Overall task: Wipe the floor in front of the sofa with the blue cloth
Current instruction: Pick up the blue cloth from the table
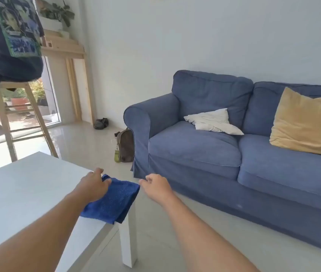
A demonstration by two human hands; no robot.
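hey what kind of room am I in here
Most likely a home living room: a blue sofa with cushions against the wall, a low white table before it, and a tiled floor.

white table (18,193) carries a folded blue cloth (114,201) at its corner, overhanging the edge.

Print on the hanging shirt (16,26) seems unreadable.

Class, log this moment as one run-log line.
phase: picking up | left hand: on blue cloth | right hand: at cloth corner, empty | cloth: on white table corner | floor: unwiped
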